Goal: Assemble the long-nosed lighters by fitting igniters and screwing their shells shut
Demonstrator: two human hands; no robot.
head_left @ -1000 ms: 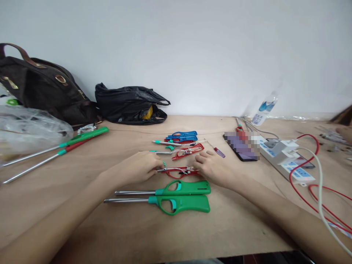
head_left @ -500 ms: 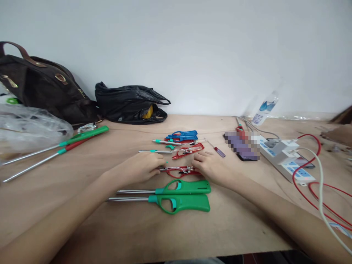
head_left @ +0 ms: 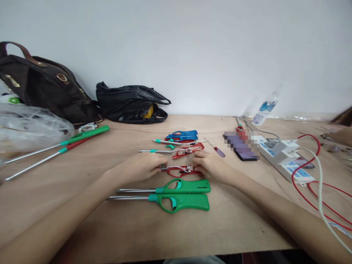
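Observation:
An opened red lighter (head_left: 177,171) lies between my hands, its white wires and inner parts exposed. My left hand (head_left: 152,164) grips its metal tube end with curled fingers. Closed around the handle end of the same lighter is my right hand (head_left: 205,163). Just beyond lies another opened red lighter half (head_left: 188,151) with wires, beside a loose metal tube (head_left: 150,151). Farther back are blue lighter shells (head_left: 183,135) and a second tube (head_left: 167,142). Two whole green lighters, an upper one (head_left: 192,186) and a lower one (head_left: 192,202), lie nearer to me.
A small screwdriver (head_left: 219,151) and a phone (head_left: 249,156) lie right of the parts. A power strip (head_left: 298,174) with red cables (head_left: 295,176) stands farther right, a bottle (head_left: 265,108) behind. Two long lighters (head_left: 82,135), a black bag (head_left: 123,102) and a backpack (head_left: 44,88) are left.
My left fingers have shifted slightly and a small green piece near them is now mostly covered. Both hands stay at the opened red lighter; the other things lie as before.

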